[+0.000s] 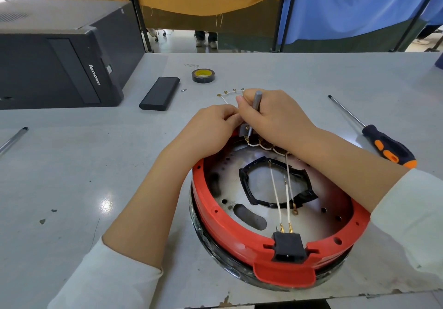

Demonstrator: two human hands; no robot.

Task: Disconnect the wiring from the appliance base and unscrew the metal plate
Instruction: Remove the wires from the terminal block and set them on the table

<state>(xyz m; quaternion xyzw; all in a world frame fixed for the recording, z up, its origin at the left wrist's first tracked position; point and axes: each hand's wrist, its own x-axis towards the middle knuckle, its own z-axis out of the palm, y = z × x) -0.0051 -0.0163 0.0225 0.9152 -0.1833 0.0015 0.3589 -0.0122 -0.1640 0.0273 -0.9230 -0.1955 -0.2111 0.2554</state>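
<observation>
Here, at twelve o'clock on the round red-rimmed appliance base [239,225], the right hand [271,117] grips a slim grey metal screwdriver [256,107]; the left hand [211,126] pinches white wiring [227,101]. The tip could slip off, nicking wires.

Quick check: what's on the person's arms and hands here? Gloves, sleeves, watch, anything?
Both hands are bare: no gloves, rings or watch visible on the left hand or the right hand. Both arms wear white long sleeves pushed up towards the elbows, leaving the forearms bare: left sleeve, right sleeve. The fabric looks plain, with no markings or logos.
</observation>
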